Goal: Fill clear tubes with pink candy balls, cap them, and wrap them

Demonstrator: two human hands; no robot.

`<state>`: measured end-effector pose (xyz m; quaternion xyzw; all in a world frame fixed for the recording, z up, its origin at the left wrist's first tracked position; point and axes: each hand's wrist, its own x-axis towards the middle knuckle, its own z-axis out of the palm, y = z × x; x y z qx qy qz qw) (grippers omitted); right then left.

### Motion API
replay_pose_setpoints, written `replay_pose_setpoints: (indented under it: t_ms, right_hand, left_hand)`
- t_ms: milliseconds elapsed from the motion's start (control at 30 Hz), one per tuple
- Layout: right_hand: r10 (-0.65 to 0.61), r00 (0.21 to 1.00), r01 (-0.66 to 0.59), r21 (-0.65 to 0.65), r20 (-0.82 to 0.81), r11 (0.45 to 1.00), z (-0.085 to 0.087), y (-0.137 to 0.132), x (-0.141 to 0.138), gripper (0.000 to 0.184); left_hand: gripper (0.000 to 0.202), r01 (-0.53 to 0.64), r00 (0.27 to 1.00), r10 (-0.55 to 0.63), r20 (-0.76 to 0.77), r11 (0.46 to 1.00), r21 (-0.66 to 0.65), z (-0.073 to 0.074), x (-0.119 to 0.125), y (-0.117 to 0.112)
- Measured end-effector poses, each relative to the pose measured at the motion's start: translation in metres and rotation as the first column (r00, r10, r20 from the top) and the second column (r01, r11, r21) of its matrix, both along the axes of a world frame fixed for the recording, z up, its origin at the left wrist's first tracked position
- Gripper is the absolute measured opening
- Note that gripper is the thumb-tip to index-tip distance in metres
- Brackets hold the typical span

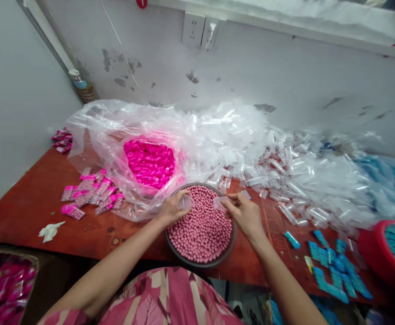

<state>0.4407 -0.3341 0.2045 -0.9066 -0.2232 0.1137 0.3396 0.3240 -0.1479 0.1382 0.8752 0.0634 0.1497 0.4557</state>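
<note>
A round dark bowl [234, 239] full of small pink beads [200, 230] stands at the table's front edge. Over its left rim, my left hand [173, 208] is closed round a clear plastic container [185, 202]. My right hand [246, 212] pinches another clear container [219, 203] above the beads on the right side. Both containers look see-through; whether beads are inside them I cannot tell. Behind my left hand lies an open plastic bag of bright pink caps [150, 163]. Left of it is a pile of filled clear containers with pink caps [94, 189].
Loose clear containers [285, 176] spread along the back and right of the red-brown table [96, 234]. At right are blue filled containers [336, 266] and a red tub [373, 248] of blue pieces. A box of pink packs [7, 289] stands at lower left. The wall bears sockets [200, 30].
</note>
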Motion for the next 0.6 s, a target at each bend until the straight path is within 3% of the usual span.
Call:
replay_pose_setpoints:
  t_ms: [100, 167, 267, 333, 433, 500, 600]
  right_hand:
    - [0.019, 0.999, -0.018, 0.015, -0.039, 1.000, -0.019, 0.001, 0.010, 0.050]
    - [0.154, 0.969, -0.124, 0.164, -0.191, 0.979, -0.023, 0.004, 0.006, 0.061]
    - [0.476, 0.763, -0.297, 0.417, -0.438, 0.859, -0.015, 0.007, -0.011, 0.064]
    - [0.585, 0.634, -0.330, 0.507, -0.506, 0.796, -0.006, 0.010, -0.022, 0.065]
    - [0.633, 0.570, -0.323, 0.565, -0.524, 0.759, 0.000, 0.013, -0.033, 0.071]
    - [0.644, 0.557, -0.325, 0.577, -0.524, 0.750, 0.000, 0.012, -0.038, 0.079]
    - [0.622, 0.642, -0.351, 0.549, -0.448, 0.758, -0.002, 0.010, -0.049, 0.080]
  left_hand:
    - [0.064, -0.042, 0.999, 0.034, -0.029, 0.941, -0.335, 0.012, -0.005, -0.003]
    - [0.077, -0.011, 1.000, -0.006, -0.031, 0.849, -0.528, 0.022, -0.008, -0.010]
    - [0.099, 0.068, 0.992, -0.126, -0.024, 0.677, -0.732, 0.034, -0.013, -0.018]
    - [0.109, 0.116, 0.973, -0.232, -0.020, 0.558, -0.822, 0.038, -0.016, -0.021]
    - [0.118, 0.179, 0.930, -0.366, 0.029, 0.383, -0.906, 0.041, -0.019, -0.024]
    - [0.121, 0.213, 0.907, -0.412, 0.086, 0.272, -0.938, 0.041, -0.019, -0.027]
    - [0.117, 0.211, 0.924, -0.356, 0.141, 0.166, -0.963, 0.039, -0.019, -0.036]
